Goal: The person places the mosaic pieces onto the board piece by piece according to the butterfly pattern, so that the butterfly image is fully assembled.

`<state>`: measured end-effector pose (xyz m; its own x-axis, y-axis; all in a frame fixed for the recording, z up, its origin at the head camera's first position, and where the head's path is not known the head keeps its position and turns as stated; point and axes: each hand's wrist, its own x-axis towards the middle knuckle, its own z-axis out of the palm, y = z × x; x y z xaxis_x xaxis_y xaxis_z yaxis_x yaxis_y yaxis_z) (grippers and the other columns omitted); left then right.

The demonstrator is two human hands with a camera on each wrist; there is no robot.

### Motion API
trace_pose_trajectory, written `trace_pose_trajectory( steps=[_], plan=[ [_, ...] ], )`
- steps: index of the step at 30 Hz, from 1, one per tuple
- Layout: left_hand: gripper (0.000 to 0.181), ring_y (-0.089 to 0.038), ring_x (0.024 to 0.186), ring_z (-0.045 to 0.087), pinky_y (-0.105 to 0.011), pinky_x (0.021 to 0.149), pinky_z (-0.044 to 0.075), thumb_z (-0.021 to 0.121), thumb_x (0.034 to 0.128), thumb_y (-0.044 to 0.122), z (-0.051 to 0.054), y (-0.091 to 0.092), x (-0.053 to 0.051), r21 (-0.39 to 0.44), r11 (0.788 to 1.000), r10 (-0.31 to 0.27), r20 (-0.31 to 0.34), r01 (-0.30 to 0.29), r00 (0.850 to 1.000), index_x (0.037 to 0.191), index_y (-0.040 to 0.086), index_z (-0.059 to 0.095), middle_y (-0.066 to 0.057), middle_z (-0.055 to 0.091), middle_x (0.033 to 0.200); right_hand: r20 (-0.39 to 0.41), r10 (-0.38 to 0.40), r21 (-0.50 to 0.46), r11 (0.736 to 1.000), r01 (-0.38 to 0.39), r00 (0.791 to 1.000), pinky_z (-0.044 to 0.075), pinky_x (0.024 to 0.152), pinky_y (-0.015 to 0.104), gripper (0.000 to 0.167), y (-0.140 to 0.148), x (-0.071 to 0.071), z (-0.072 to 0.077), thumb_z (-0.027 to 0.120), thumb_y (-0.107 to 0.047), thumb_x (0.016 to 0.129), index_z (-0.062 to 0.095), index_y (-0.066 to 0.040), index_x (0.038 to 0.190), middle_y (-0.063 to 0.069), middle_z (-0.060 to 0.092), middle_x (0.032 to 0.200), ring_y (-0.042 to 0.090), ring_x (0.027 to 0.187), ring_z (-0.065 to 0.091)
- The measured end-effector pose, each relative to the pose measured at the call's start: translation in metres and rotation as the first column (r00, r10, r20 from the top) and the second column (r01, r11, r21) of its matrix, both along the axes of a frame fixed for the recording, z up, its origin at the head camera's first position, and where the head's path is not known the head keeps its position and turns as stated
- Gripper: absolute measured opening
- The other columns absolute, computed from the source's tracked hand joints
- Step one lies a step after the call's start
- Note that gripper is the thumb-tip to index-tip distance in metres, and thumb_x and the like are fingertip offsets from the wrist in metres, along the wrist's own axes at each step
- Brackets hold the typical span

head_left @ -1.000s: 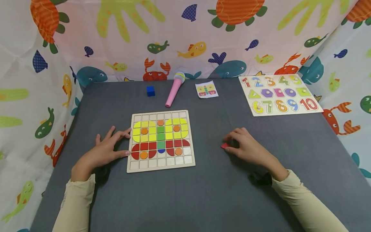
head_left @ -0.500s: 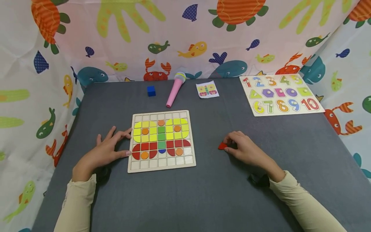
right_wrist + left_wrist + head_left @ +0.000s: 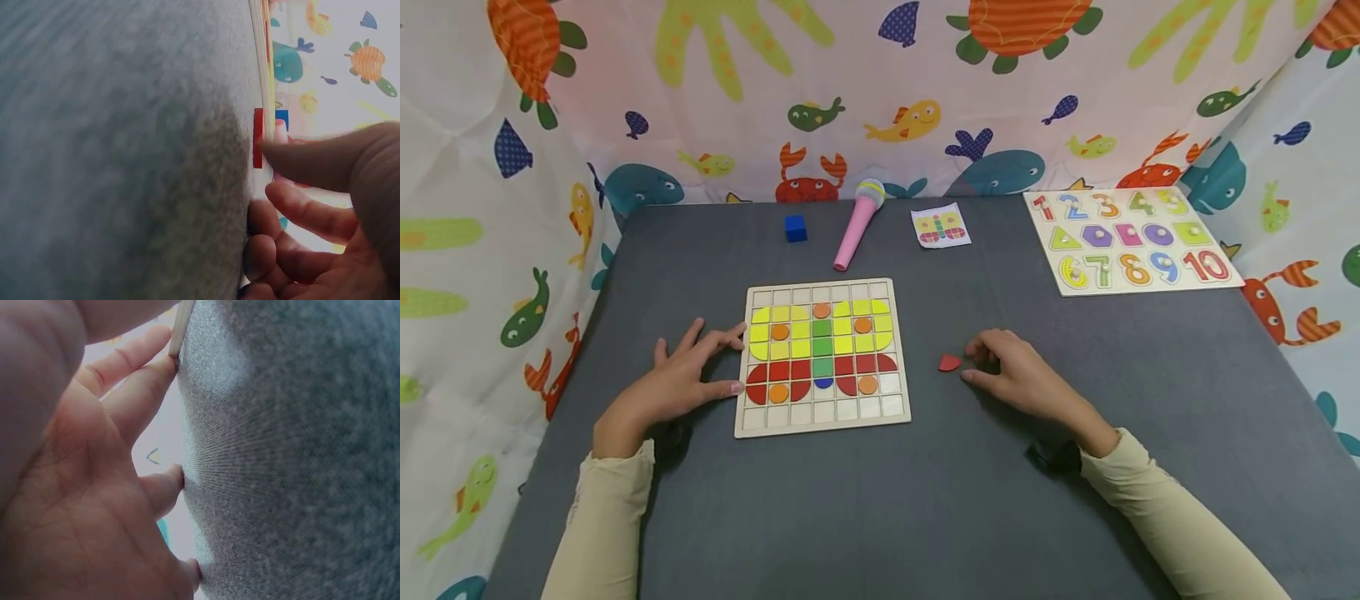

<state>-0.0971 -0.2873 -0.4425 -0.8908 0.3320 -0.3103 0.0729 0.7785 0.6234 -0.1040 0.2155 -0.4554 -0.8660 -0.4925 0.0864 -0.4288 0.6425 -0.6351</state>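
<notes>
A square wooden grid board (image 3: 824, 422) lies on the table, filled with yellow, red, green, orange and blue tiles in a butterfly pattern. My left hand (image 3: 670, 387) rests at its left edge, thumb and index fingertips touching the rim and fingers spread; the left wrist view shows other fingertips on the grey cloth. Right of the board lies a small red quarter-round tile (image 3: 950, 362). Just beside it is my right hand (image 3: 1026, 375), fingers loosely bent and nothing between thumb and fingers. In the right wrist view the red tile (image 3: 257, 139) stands just past the thumb tip.
Behind the board are a blue cube (image 3: 795, 228), a pink toy microphone (image 3: 857, 225) and a small butterfly picture card (image 3: 941, 226). A wooden number puzzle (image 3: 1135, 242) lies at the back right. Patterned cloth (image 3: 730, 125) surrounds the grey table.
The red tile has moved left toward the board, and my right hand has shifted left and come apart from it. My left hand has stayed at the board's edge.
</notes>
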Motion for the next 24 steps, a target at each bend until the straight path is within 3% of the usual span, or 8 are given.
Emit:
trace_pose_trajectory(
  steps=[4, 10, 15, 20, 24],
  plan=[
    [0.065, -0.054, 0.158, -0.015, -0.077, 0.109, -0.026, 0.082, 0.0959, 0.039, 0.001, -0.001, 0.001, -0.002, 1.0, 0.001, -0.001, -0.001, 1.0, 0.144, 0.012, 0.048, -0.017, 0.018, 0.177, 0.02, 0.012, 0.012, 1.0, -0.012, 1.0, 0.049, 0.088, 0.048, 0.031, -0.01, -0.004, -0.001, 0.082, -0.015, 0.098, 0.071, -0.002, 0.124, 0.009, 0.063, 0.111, 0.027, 0.101, 0.056],
    [0.065, -0.053, 0.158, -0.015, -0.077, 0.11, -0.026, 0.082, 0.0956, 0.039, -0.001, -0.002, 0.001, -0.008, 1.0, 0.003, -0.004, -0.003, 1.0, 0.144, 0.013, 0.048, -0.016, 0.019, 0.177, -0.003, 0.037, 0.007, 0.999, -0.037, 0.999, 0.05, 0.09, 0.05, 0.017, -0.024, -0.011, -0.001, 0.081, -0.005, 0.095, 0.07, -0.003, 0.108, 0.009, 0.063, 0.107, 0.029, 0.103, 0.057],
    [0.063, -0.053, 0.159, -0.015, -0.077, 0.11, -0.025, 0.083, 0.0959, 0.037, -0.002, -0.003, 0.002, -0.005, 1.0, 0.006, -0.004, -0.006, 1.0, 0.143, 0.013, 0.049, -0.014, 0.019, 0.177, -0.004, 0.058, -0.006, 0.998, -0.058, 0.998, 0.048, 0.085, 0.047, 0.018, -0.03, -0.015, 0.0, 0.081, -0.001, 0.094, 0.065, -0.004, 0.1, 0.006, 0.064, 0.099, 0.027, 0.095, 0.056],
    [0.062, -0.053, 0.159, -0.014, -0.077, 0.11, -0.025, 0.082, 0.0963, 0.038, -0.001, -0.001, 0.001, 0.002, 1.0, 0.002, -0.01, -0.002, 1.0, 0.142, 0.013, 0.049, -0.013, 0.02, 0.177, 0.034, 0.08, -0.055, 0.995, -0.078, 0.996, 0.05, 0.078, 0.04, 0.012, -0.037, -0.015, 0.003, 0.078, -0.001, 0.097, 0.068, -0.007, 0.101, 0.0, 0.066, 0.092, 0.02, 0.086, 0.058],
    [0.06, -0.052, 0.159, -0.013, -0.077, 0.111, -0.025, 0.082, 0.0966, 0.036, 0.0, 0.002, -0.001, 0.003, 1.0, -0.003, -0.019, 0.003, 1.0, 0.142, 0.014, 0.049, -0.012, 0.02, 0.177, 0.048, 0.145, -0.131, 0.982, -0.138, 0.988, 0.054, 0.077, 0.037, 0.009, -0.048, -0.014, 0.009, 0.076, -0.004, 0.1, 0.076, -0.007, 0.108, -0.002, 0.072, 0.095, 0.017, 0.083, 0.062]
  ],
)
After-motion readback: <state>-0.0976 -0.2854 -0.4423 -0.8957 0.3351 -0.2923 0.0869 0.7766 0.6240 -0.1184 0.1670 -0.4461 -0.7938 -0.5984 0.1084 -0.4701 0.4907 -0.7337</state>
